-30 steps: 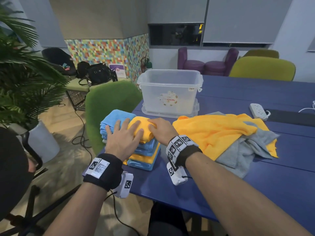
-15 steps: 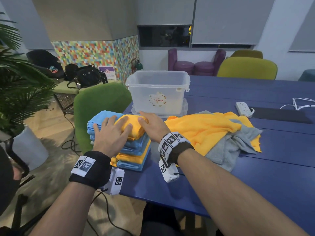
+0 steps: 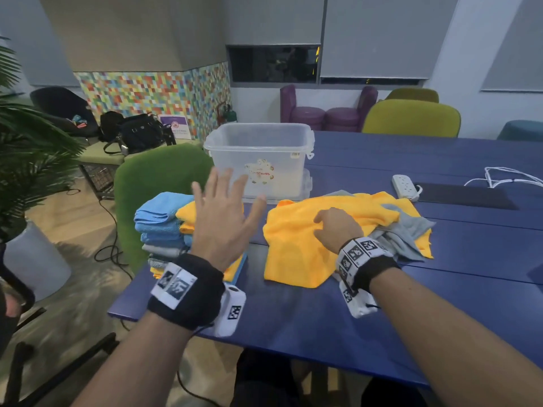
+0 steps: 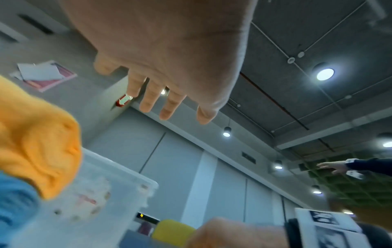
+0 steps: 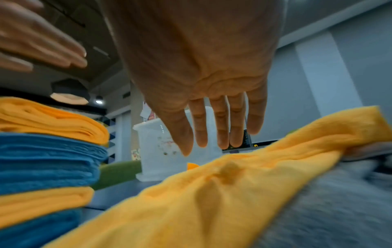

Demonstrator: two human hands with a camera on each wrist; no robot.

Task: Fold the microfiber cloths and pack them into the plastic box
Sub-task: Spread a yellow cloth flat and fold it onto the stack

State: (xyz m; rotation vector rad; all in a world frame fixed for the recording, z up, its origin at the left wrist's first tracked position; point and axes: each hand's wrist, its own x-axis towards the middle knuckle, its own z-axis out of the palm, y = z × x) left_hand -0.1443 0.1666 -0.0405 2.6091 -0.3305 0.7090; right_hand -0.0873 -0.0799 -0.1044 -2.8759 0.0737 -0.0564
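Note:
A stack of folded blue, grey and yellow cloths (image 3: 164, 230) sits at the table's near left corner, a yellow one on top (image 5: 51, 117). My left hand (image 3: 223, 212) hovers above the stack, fingers spread, holding nothing (image 4: 167, 104). A loose yellow cloth (image 3: 296, 248) lies unfolded to the right, over grey cloths (image 3: 405, 233). My right hand (image 3: 335, 227) is over the loose yellow cloth with straight fingers (image 5: 220, 130); whether it touches the cloth cannot be told. The clear plastic box (image 3: 261, 160) stands empty behind them, on its lid.
The blue table (image 3: 440, 289) runs right and back. A white power strip (image 3: 405, 186) and a dark flat pad (image 3: 464, 196) lie at the back right. A green chair (image 3: 152, 186) stands beside the table's left edge, and a potted plant (image 3: 26, 160) farther left.
Both hands have left the top yellow cloth of the stack. The left hand rose with fingers spread; the right hand moved right onto the loose yellow cloth.

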